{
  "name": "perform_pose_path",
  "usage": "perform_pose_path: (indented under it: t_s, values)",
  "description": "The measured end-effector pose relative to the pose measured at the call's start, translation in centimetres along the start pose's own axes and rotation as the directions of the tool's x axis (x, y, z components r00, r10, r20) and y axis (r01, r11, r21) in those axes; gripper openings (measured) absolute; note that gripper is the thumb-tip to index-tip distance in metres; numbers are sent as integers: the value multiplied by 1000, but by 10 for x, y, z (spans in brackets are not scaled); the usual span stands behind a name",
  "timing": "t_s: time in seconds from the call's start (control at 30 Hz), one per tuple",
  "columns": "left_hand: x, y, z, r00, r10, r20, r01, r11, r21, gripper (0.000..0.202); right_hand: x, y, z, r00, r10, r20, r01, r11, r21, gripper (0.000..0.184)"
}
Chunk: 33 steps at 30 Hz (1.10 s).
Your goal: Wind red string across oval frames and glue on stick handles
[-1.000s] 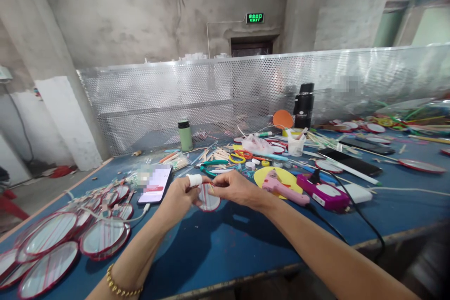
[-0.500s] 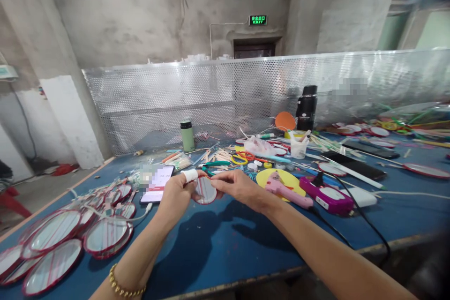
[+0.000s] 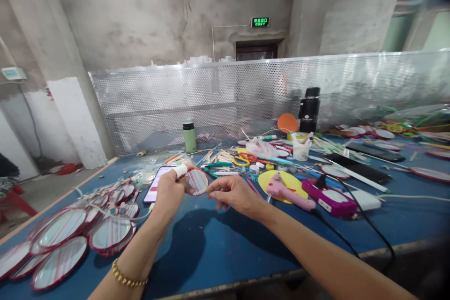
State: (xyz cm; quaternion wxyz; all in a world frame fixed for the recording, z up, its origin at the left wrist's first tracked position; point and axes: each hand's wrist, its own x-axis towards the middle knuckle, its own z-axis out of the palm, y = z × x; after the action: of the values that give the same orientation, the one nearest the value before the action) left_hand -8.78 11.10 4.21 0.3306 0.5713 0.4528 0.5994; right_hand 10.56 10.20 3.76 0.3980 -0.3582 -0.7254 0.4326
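Note:
My left hand (image 3: 170, 192), with white wrapping on one digit, holds a small round disc (image 3: 197, 182) upright. The disc is pale and see-through, striped, with a thin red rim. At its right edge is my right hand (image 3: 235, 194). The thumb and forefinger there are drawn together near the rim, and the other fingers curl below. Whether a thin strip lies between those fingertips is too small to see. Behind the left hand a lit phone (image 3: 154, 187) lies on the blue table (image 3: 225, 253).
Larger red-rimmed discs (image 3: 59, 262) are piled at left. To the right lie a pink glue gun (image 3: 290, 192) on a yellow disc (image 3: 262, 180), a purple device (image 3: 328, 199) and dark cables (image 3: 372, 229). Behind stand a green bottle (image 3: 189, 138), scissors (image 3: 241, 160) and a black flask (image 3: 310, 110).
My left hand has moved the disc slightly left and turned it. My right hand has come away from the disc's upper edge to its right side. The view has shifted slightly.

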Motion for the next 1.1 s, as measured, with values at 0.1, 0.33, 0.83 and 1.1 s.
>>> perform_pose_path:
  t_s: [0.1,0.33,0.83,1.1]
  values:
    - [0,2,1,1000,-21,-17,21,1000,-13,40,1,9,5,998,46,32,-48,995,89,26]
    - [-2,5,1,999,-25,-20,25,1000,3,35,2,10,8,990,129,59,-138,974,180,28]
    - [-6,7,3,999,-33,8,32,999,29,37,1,2,8,969,218,119,-248,888,388,37]
    - [-4,4,2,999,-8,-36,11,997,79,35,2,7,8,962,237,133,-271,863,426,36]
